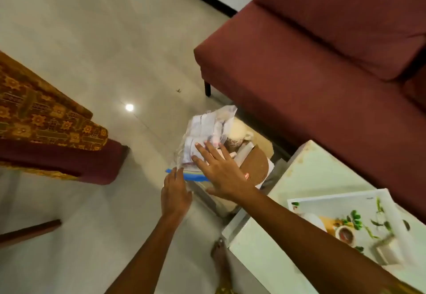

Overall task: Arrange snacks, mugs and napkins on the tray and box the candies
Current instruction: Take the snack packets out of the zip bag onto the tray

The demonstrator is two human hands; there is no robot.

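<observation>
We see the left hand (176,193) pinching the blue-striped edge of a clear plastic bag of white wrapped packets (204,132). Right hand (221,174) spread flat, fingers open, pressing on the bag. Bag sits off the table's far-left corner, beside a patterned mug (235,138). White floral tray (378,204) on the pale table (260,259).

Left hand (176,193) pinching, right hand (222,170) splayed
</observation>
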